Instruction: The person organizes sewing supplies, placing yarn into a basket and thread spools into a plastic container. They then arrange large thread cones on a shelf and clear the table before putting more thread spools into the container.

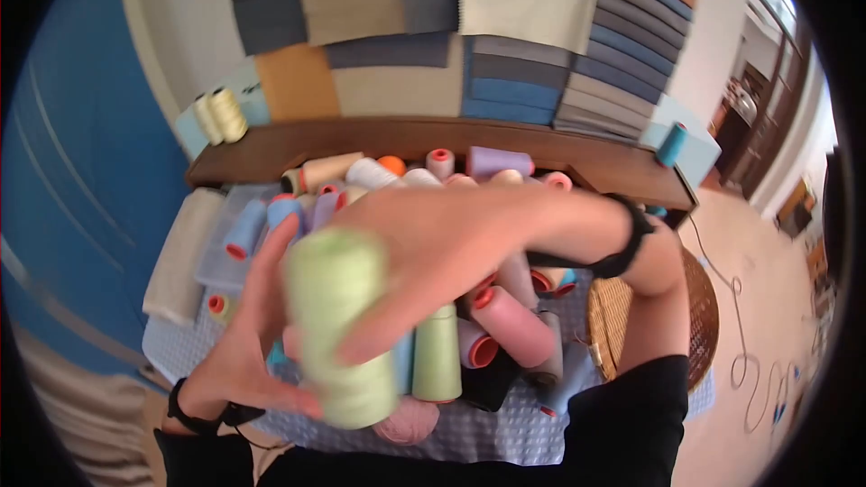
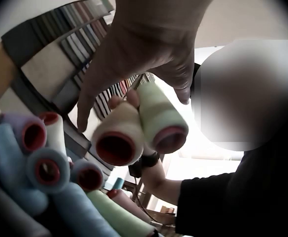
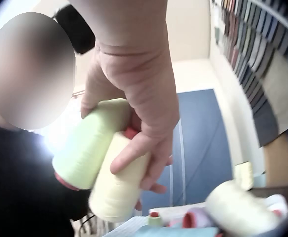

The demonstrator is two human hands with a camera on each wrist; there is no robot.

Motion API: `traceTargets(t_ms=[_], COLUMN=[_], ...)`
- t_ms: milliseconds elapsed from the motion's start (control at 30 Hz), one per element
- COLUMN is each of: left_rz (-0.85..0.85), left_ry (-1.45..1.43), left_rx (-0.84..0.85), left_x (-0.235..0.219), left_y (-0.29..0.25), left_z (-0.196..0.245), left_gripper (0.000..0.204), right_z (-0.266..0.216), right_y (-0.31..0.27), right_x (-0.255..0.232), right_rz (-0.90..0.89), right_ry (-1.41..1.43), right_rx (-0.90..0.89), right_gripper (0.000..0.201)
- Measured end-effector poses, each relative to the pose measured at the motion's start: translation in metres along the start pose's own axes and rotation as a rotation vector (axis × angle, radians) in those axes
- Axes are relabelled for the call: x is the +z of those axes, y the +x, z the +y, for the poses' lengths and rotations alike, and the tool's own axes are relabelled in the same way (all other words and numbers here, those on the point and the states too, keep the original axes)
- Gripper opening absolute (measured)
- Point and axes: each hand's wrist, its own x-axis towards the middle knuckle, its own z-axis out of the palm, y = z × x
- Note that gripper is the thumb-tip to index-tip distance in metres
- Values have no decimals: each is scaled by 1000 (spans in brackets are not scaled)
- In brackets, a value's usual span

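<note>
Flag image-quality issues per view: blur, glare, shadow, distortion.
Head: strong fisheye bending, black corners; green cone and right hand look motion-blurred, fabric swatches clearer. Left wrist: left hand in shadow against a blown-out white background, dark corners, blurred oval at right. Right wrist: washed-out glare and blurred oval at left, green cone still readable.

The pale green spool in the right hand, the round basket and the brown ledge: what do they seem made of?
Pale green spool: wound thread, matte, fiber unclear; its reddish core looks like plastic, being smooth and evenly colored.
Round basket: perhaps bamboo or wicker, going by the woven texture.
Brown ledge: probably wood or wood-look board, smooth and dark.
</note>
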Motion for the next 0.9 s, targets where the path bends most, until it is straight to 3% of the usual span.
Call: traceTargets(t_ms=[33,100,133,200,300,367,400,433,467,500,533,567,600,633,700,767,833,900], left_rz=[-24,-34,-61,-94,-124,-140,-120,-99,-100,-40,20,20,205,387,318,255,458,453], left_ry=[-33,-18,-93,-258,-523,-599,-521,-448,-451,-480,-507,-510,-500,-487,-478,-469,-470,-370], left_rx=[-51,-11,-85,-235,-469,-560,-524,-483,-485,-403,-323,-325,-272,-212,-125,-35,16,66], left_x=[2,4,6,11,22,24,22,20,13,4,-2,-2,-2,-3,-25,-39,-45,-66], left_y=[1,2,4,3,-2,-9,-18,-26,-32,-36,-39,-40,-41,-40,-38,-36,-37,-49], left_z=[-2,-11,-8,-3,1,0,-3,-6,-10,-14,-19,-18,-13,-11,-19,-21,-14,-14], left_gripper=[136,130,127,123,116,114,107,101,101,95,89,89,84,80,73,67,72,64], right_z=[-1,5,7,10,18,10,27,17,46,61,90,128,155,181,238,263,311,322], right_y=[10,24,20,9,-1,-31,-52,-75,-99,-133,-171,-218,-252,-286,-345,-375,-427,-437], right_x=[14,27,32,38,26,-17,-45,-66,-98,-133,-161,-185,-192,-199,-204,-195,-197,-193], right_rz=[62,-80,-60,150,246,255,402,564,890,1003,1199,1387,1525,1540,1669,1795,1738,1677], right_ry=[-23,-5,-9,107,-84,-61,-119,-332,-400,-777,-942,-902,-960,-944,-837,-788,-951,-1099], right_rx=[-116,-28,-32,36,139,233,234,376,566,848,1062,1122,1221,1343,1519,1516,1434,1355], right_gripper=[44,48,48,52,53,53,51,52,52,53,50,46,41,38,38,42,42,43])
